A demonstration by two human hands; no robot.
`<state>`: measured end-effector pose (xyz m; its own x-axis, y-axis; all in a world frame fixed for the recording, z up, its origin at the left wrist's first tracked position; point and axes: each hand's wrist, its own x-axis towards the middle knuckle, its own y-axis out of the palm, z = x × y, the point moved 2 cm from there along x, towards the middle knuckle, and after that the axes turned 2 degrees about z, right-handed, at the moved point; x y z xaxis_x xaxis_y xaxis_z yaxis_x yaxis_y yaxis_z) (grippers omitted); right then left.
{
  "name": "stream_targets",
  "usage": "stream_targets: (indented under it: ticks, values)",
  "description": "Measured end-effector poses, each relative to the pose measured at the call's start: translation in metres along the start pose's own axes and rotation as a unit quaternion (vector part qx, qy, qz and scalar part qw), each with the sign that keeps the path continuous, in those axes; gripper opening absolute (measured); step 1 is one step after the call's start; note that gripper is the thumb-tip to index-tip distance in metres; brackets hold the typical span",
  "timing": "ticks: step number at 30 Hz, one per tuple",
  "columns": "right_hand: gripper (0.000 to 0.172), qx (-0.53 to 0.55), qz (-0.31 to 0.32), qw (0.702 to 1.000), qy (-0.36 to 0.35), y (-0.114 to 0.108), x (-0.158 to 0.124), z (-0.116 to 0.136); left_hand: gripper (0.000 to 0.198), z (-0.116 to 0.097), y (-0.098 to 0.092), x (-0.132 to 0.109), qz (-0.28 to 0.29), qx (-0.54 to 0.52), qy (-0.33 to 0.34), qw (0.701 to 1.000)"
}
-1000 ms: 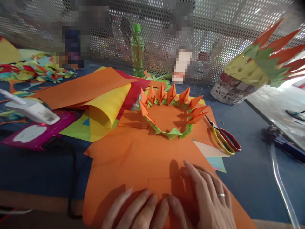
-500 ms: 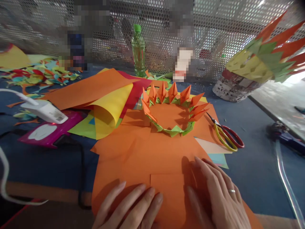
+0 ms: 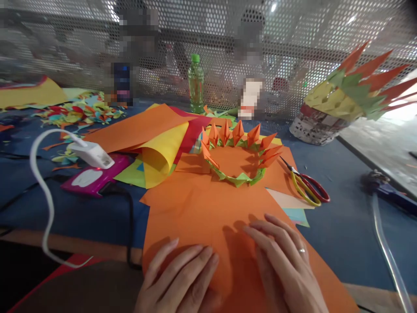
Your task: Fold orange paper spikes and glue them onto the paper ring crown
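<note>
My left hand [image 3: 180, 278] lies palm down, fingers stretched out, on a large orange paper sheet [image 3: 195, 213] near the table's front edge. What lies beneath its palm is hidden. My right hand [image 3: 285, 261], with a ring on one finger, hovers over or lightly touches the same sheet further right. Its fingers are extended and slightly bent, with nothing visible in them. Beyond both hands sits a paper ring [image 3: 239, 178] with green points at its base and several folded orange spikes standing up along the back and sides. Scissors [image 3: 306, 184] with red and yellow handles lie right of it.
Coloured paper sheets [image 3: 137, 128] lie left of the ring, near a magenta power strip [image 3: 87, 180] with a white charger [image 3: 93, 154]. Paper scraps [image 3: 78, 108], a green-capped bottle [image 3: 196, 87], a spiked paper basket [image 3: 335, 104] and a glue gun [image 3: 391, 191] stand or lie around.
My right hand has moved a little left and away from me. A small orange rectangle whose edge showed between my hands no longer shows. The view has shifted slightly.
</note>
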<state>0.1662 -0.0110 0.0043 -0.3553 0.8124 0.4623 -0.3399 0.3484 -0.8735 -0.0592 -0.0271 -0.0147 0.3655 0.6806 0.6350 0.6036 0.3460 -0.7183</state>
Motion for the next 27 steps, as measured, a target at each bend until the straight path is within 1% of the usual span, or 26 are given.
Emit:
stream_targets:
  ticks: [1, 3, 6, 7, 8, 10, 11, 12, 13, 14, 16, 17, 21, 24, 27]
  values:
    - [0.039, 0.003, -0.001, 1.000, -0.013, 0.001, 0.004, 0.005, 0.025, -0.001, 0.002, 0.001, -0.005, -0.002, -0.001, 1.000]
    - [0.038, 0.002, -0.001, 1.000, -0.029, 0.003, 0.010, 0.013, 0.026, 0.000, 0.005, 0.002, -0.037, 0.000, 0.009, 0.999]
    - [0.037, -0.003, 0.015, 1.000, -0.026, 0.005, 0.018, 0.019, 0.030, 0.001, 0.008, 0.002, -0.112, 0.011, 0.034, 0.993]
    - [0.035, -0.003, 0.021, 0.999, -0.024, 0.006, 0.020, 0.019, 0.030, 0.002, 0.009, 0.002, -0.108, 0.013, 0.036, 0.993]
    - [0.034, -0.003, 0.028, 0.999, -0.023, 0.007, 0.022, 0.019, 0.028, 0.003, 0.009, 0.002, -0.085, 0.013, 0.029, 0.996]
    - [0.031, 0.000, 0.037, 0.999, -0.023, 0.007, 0.024, 0.018, 0.026, 0.005, 0.005, 0.001, -0.059, 0.007, 0.019, 0.998]
    - [0.030, 0.003, 0.042, 0.999, -0.021, 0.006, 0.025, 0.017, 0.026, 0.006, 0.002, 0.000, -0.055, 0.003, 0.013, 0.998]
    - [0.029, 0.007, 0.045, 0.999, -0.020, 0.005, 0.026, 0.017, 0.026, 0.007, -0.003, -0.001, -0.076, -0.002, 0.011, 0.997]
    - [0.027, 0.013, 0.045, 0.999, -0.017, 0.005, 0.027, 0.017, 0.025, 0.008, -0.005, -0.002, -0.054, -0.004, 0.001, 0.999]
    - [0.025, 0.022, 0.041, 0.999, -0.013, 0.003, 0.028, 0.017, 0.024, 0.009, -0.009, -0.003, -0.053, -0.006, -0.003, 0.999]
    - [0.021, 0.041, 0.031, 0.999, -0.006, 0.001, 0.030, 0.018, 0.024, 0.010, -0.012, -0.004, -0.017, -0.011, -0.011, 1.000]
    - [0.020, 0.048, 0.027, 0.998, -0.004, 0.001, 0.031, 0.019, 0.025, 0.010, -0.013, -0.004, -0.010, -0.015, -0.012, 1.000]
    - [0.018, 0.053, 0.034, 0.998, -0.020, -0.001, 0.036, 0.020, 0.025, 0.010, -0.015, -0.003, -0.013, -0.036, -0.020, 0.999]
    - [0.019, 0.065, 0.049, 0.996, -0.029, -0.001, 0.040, 0.019, 0.026, 0.013, -0.017, -0.001, -0.035, -0.047, -0.024, 0.998]
    - [0.015, 0.094, 0.054, 0.994, -0.022, -0.001, 0.043, 0.019, 0.028, 0.018, -0.022, 0.001, -0.051, -0.025, -0.019, 0.998]
